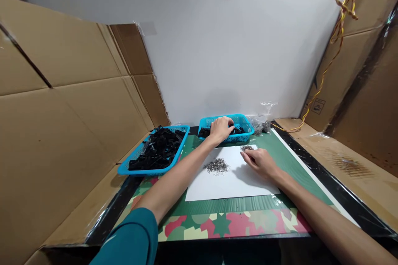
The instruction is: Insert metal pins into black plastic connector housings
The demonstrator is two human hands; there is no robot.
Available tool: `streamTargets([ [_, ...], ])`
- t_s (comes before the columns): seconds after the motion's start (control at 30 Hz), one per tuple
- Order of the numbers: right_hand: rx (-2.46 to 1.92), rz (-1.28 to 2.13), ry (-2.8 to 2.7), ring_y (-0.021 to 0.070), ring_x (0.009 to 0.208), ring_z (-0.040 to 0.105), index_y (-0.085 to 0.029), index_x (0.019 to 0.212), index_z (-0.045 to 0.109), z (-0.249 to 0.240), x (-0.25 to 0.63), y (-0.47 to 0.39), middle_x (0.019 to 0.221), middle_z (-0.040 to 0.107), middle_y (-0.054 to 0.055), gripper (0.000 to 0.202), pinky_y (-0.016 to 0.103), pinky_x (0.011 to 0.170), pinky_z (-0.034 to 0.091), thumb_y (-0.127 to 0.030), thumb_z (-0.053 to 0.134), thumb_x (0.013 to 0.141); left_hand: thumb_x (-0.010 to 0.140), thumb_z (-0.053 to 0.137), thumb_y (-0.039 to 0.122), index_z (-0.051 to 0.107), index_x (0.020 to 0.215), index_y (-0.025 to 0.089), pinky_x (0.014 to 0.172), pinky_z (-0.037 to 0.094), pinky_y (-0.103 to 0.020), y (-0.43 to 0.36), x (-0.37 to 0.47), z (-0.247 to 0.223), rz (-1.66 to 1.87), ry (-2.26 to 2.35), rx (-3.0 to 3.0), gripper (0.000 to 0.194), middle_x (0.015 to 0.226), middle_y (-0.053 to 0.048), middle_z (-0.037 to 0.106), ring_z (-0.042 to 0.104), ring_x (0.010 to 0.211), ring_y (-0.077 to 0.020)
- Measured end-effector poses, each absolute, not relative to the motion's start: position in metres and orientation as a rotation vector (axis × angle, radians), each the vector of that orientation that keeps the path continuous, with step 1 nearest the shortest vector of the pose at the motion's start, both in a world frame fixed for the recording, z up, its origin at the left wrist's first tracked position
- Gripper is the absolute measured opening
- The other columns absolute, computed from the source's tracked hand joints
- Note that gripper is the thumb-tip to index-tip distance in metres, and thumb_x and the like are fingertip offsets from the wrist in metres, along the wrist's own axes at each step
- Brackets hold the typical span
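My left hand (221,129) reaches over the far blue basket (249,136), its fingers curled at the black pieces (239,130) inside; whatever they grip is too small to name. My right hand (260,162) is above the right part of a white sheet (230,190), thumb and fingers pressed together beside a small pile of metal bits (247,148). What lies between those fingers cannot be made out. A larger pile of small metal pieces (217,165) rests on the sheet between my forearms.
A larger blue basket (183,149) heaped with black pieces (161,147) stands at the left. Clear plastic bags (260,124) lie beside the far basket. Cardboard walls (77,124) flank both sides, and yellow twisted wires (323,76) hang at the right.
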State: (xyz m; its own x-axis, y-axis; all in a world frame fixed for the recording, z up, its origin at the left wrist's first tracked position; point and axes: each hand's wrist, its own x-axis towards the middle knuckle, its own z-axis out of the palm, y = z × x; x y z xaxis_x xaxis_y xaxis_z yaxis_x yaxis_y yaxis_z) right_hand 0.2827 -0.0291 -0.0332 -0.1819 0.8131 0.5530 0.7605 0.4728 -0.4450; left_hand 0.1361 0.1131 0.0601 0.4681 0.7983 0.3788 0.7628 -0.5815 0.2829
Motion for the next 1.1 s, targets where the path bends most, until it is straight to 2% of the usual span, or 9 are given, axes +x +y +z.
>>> streamTargets([
  [0.1,-1.309,0.075,-1.986,0.0132,0.048,0.037,-0.024,0.064,0.036,-0.034,0.284,-0.029,0.052,0.042,-0.002,0.045,0.031,0.057,0.024,-0.038,0.037,0.106,0.087,0.077,0.022,0.085,0.103,0.022,0.095,0.055,-0.037,0.114,0.144,0.055,0.659,1.379,2.663,0.018,0.106,-0.009,0.082,0.075,0.104,-0.0285],
  [0.27,-1.373,0.018,-1.991,0.0157,0.049,0.042,-0.024,0.065,0.042,-0.032,0.292,-0.028,0.054,0.053,0.002,0.047,0.032,0.058,0.025,-0.039,0.033,0.108,0.095,0.065,0.025,0.085,0.099,0.022,0.102,0.052,-0.036,0.108,0.129,0.056,0.668,1.343,2.680,0.020,0.107,-0.009,0.082,0.075,0.106,-0.0266],
  [0.37,-1.457,0.004,-1.928,0.0190,0.054,0.051,-0.024,0.071,0.048,-0.032,0.298,-0.027,0.061,0.061,0.005,0.044,0.032,0.059,0.027,-0.041,0.032,0.108,0.098,0.059,0.025,0.084,0.098,0.023,0.097,0.053,-0.033,0.110,0.102,0.064,0.702,1.384,2.664,0.025,0.107,-0.007,0.082,0.075,0.103,-0.0250],
  [0.5,-1.533,0.008,-1.833,0.0222,0.056,0.056,-0.025,0.074,0.047,-0.035,0.304,-0.026,0.064,0.064,0.007,0.039,0.033,0.060,0.028,-0.041,0.034,0.107,0.099,0.057,0.027,0.082,0.105,0.021,0.088,0.054,-0.030,0.118,0.044,0.082,0.695,1.546,2.628,0.027,0.110,-0.009,0.082,0.075,0.099,-0.0242],
  [0.6,-1.535,0.080,-1.770,0.0230,0.059,0.059,-0.026,0.078,0.047,-0.038,0.306,-0.024,0.069,0.067,0.007,0.035,0.032,0.060,0.031,-0.041,0.033,0.107,0.096,0.061,0.027,0.082,0.104,0.020,0.088,0.053,-0.030,0.123,-0.009,0.097,0.583,1.707,2.603,0.024,0.108,-0.009,0.082,0.074,0.101,-0.0240],
  [0.8,-1.574,0.148,-1.677,0.0225,0.060,0.057,-0.025,0.077,0.048,-0.042,0.316,-0.018,0.070,0.066,0.007,0.033,0.032,0.061,0.032,-0.042,0.036,0.103,0.088,0.072,0.033,0.078,0.085,0.021,0.077,0.050,-0.030,0.110,-0.085,0.099,0.115,1.937,2.533,0.014,0.089,-0.007,0.080,0.074,0.086,-0.0245],
  [0.97,-1.691,0.175,-1.595,0.0225,0.063,0.059,-0.023,0.075,0.058,-0.044,0.327,-0.014,0.070,0.067,0.008,0.029,0.031,0.061,0.033,-0.040,0.047,0.096,0.089,0.072,0.040,0.073,0.091,0.022,0.079,0.050,-0.032,0.096,-0.098,0.081,-0.070,2.089,2.500,0.018,0.100,-0.010,0.080,0.073,0.099,-0.0290],
  [1.1,-1.708,0.306,-1.618,0.0199,0.057,0.053,-0.021,0.069,0.066,-0.045,0.335,-0.009,0.058,0.059,0.003,0.029,0.031,0.056,0.032,-0.043,0.062,0.087,0.093,0.066,0.045,0.071,0.095,0.021,0.083,0.051,-0.036,0.091,-0.093,0.073,-0.134,2.178,2.486,0.024,0.106,-0.015,0.079,0.073,0.104,-0.0341],
])
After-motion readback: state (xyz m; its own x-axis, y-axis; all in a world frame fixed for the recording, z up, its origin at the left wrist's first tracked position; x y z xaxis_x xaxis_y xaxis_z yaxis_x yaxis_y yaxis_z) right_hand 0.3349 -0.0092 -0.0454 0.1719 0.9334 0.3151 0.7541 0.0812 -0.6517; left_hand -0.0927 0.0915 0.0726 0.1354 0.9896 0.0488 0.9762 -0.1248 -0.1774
